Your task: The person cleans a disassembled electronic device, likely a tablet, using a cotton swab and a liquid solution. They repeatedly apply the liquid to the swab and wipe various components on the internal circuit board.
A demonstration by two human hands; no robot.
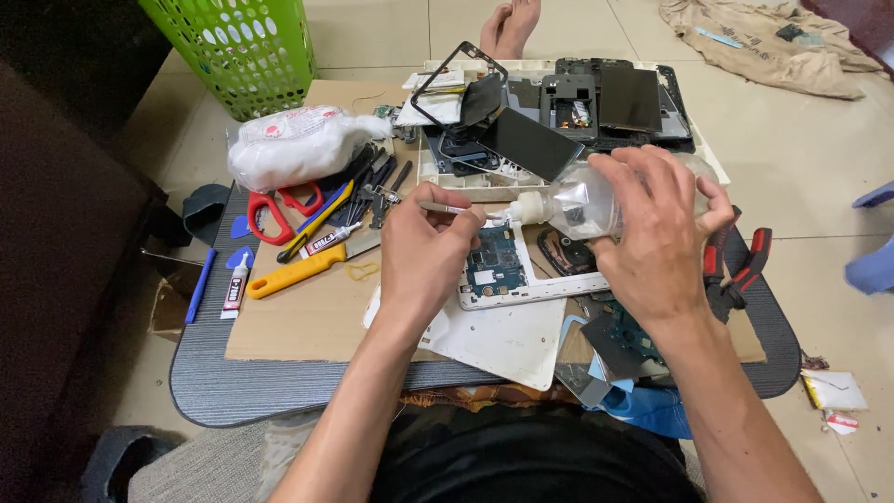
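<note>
Now the right hand [652, 237] grips a clear squeeze bottle [582, 205], its nozzle by the thin tool [442, 209] the left hand [424, 251] pinches over the circuit board [495, 261]; a gentle squeeze looks due.

Illumination is even, diffuse and moderately bright, with no single source in view. Shadows are soft and short beneath the left hand [424, 256] and right hand [652, 237]. The floor tiles [819, 168] show mild sheen without hard glare. The dark chair [56, 279] at left is underexposed. Focus is sharp at centre; wide-angle stretching affects the frame edges.
</note>
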